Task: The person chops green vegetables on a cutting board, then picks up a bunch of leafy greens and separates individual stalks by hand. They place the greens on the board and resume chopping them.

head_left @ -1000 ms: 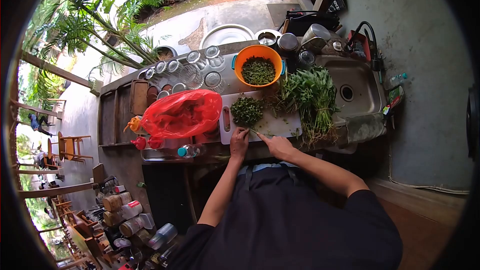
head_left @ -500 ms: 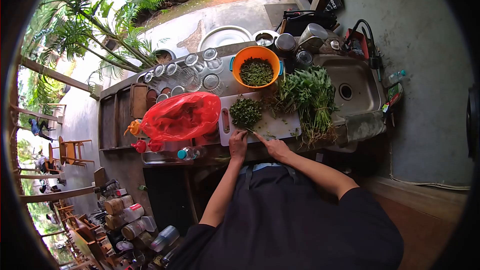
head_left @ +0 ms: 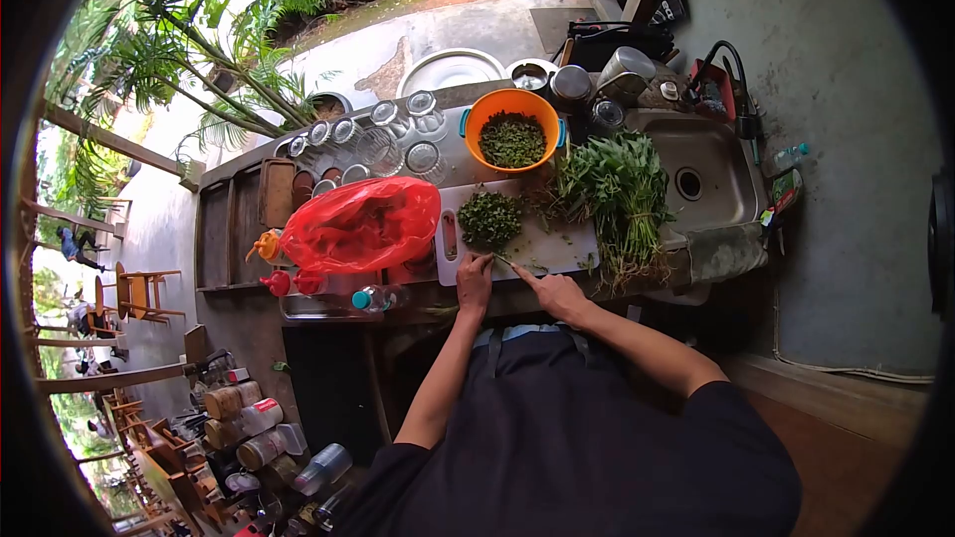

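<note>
A white cutting board (head_left: 572,257) lies at the counter's front edge, with a heap of chopped greens (head_left: 489,220) on its left half. My right hand (head_left: 559,296) is closed around a knife (head_left: 511,265), whose blade points left toward my other hand. At the board's front left, my left hand (head_left: 475,280) has its fingers drawn together close to the blade tip; whatever they pinch is too small to make out. Leafy greens with roots (head_left: 629,209) lie in a large bunch across the board's right end. Behind the board, an orange colander (head_left: 482,157) holds more cut greens.
Left of the board sits a red plastic bag (head_left: 363,229), with a capped bottle (head_left: 381,298) in front. Several upturned glass jars (head_left: 425,161) stand behind it. A steel sink (head_left: 731,179) with a cloth (head_left: 729,251) on its front edge is at the right.
Both hands stay in nearly the same place, with the knife still by the left fingers. The view has shifted slightly.
</note>
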Tool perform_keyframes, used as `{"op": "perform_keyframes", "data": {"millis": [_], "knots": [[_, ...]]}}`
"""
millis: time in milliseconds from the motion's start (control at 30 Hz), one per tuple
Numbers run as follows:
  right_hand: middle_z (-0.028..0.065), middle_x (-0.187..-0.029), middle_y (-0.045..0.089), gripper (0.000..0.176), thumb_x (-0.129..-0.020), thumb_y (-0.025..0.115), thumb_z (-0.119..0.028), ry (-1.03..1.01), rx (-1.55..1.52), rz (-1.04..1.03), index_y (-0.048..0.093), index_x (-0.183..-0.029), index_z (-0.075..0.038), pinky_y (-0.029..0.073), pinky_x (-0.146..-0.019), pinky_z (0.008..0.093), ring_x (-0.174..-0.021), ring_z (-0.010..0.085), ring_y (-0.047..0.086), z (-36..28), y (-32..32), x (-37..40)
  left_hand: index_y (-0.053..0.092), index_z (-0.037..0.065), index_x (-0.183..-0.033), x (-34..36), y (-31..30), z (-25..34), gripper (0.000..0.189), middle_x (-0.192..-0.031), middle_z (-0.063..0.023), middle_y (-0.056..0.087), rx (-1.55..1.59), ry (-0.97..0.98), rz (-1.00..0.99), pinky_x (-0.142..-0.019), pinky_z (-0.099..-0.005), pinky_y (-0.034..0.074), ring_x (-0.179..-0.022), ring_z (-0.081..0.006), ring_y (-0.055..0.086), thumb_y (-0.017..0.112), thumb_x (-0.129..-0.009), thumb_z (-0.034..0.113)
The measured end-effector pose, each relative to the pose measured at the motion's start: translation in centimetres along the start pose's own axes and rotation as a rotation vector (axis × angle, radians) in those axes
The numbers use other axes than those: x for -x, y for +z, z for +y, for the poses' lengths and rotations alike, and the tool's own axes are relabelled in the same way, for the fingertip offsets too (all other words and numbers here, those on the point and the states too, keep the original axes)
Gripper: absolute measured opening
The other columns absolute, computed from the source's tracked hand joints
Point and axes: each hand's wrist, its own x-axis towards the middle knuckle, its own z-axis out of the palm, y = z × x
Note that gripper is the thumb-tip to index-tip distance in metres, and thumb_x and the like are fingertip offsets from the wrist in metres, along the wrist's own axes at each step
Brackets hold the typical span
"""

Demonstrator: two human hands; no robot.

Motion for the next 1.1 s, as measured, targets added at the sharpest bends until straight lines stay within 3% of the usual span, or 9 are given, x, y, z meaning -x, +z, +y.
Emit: {"op": "perform_keyframes", "data": {"millis": [267,500,767,900,1100], "knots": [[0.02,-0.086,0.069,0.069,-0.093,0.043,-0.009,0.017,0.054,-0.003,0.025,-0.156,-0.029,0.054,-0.077,0.0503,-0.08,0.04,0.068,-0.8,-1.0,-1.1,0.074,0.001,-0.094,0.0,0.1,0.0,0.012,-0.089,-0.0141,0.065,-0.023,0.023,-0.005,-0.075,-0.0398,0.05,-0.085,-0.0311,0.065,0.07,-0.084,0.006],[0.0202,-0.087,0.069,0.068,-0.093,0.041,-0.01,0.038,0.027,-0.002,0.025,-0.156,-0.031,0.055,-0.077,0.0518,-0.082,0.041,0.068,-1.1,-0.2,-2.0,0.074,0.001,-0.094,0.1,0.1,-0.2,0.012,-0.09,-0.0138,0.065,-0.019,0.041,0.008,-0.075,-0.0396,0.051,-0.085,-0.0312,0.065,0.07,-0.083,0.005],[0.0238,-0.082,0.067,0.084,-0.09,0.046,-0.007,-0.01,-0.021,0.075,0.007,-0.158,-0.035,0.056,-0.07,0.0532,-0.074,0.0425,0.068,0.9,3.5,-2.5,0.074,0.001,-0.094,0.1,0.1,-0.2,0.012,-0.089,-0.0139,0.065,-0.009,0.035,0.006,-0.074,-0.0389,0.051,-0.083,-0.0307,0.066,0.07,-0.083,0.005],[0.0236,-0.081,0.067,0.084,-0.089,0.047,-0.007,-0.047,-0.011,0.126,0.007,-0.158,-0.035,0.056,-0.067,0.0526,-0.072,0.0422,0.068,1.6,4.2,-2.3,0.074,0.002,-0.095,0.1,-0.1,-0.2,0.013,-0.087,-0.0141,0.065,-0.028,0.032,0.031,-0.073,-0.0394,0.051,-0.082,-0.031,0.066,0.071,-0.083,0.005],[0.0223,-0.081,0.067,0.08,-0.091,0.044,-0.007,-0.041,-0.022,0.089,0.011,-0.158,-0.033,0.054,-0.073,0.0525,-0.075,0.0413,0.068,1.2,2.7,-0.6,0.073,0.002,-0.092,0.2,-0.1,-0.3,0.01,-0.084,-0.0145,0.063,0.001,-0.022,0.033,-0.073,-0.0419,0.05,-0.081,-0.0325,0.063,0.07,-0.084,0.007]]}}
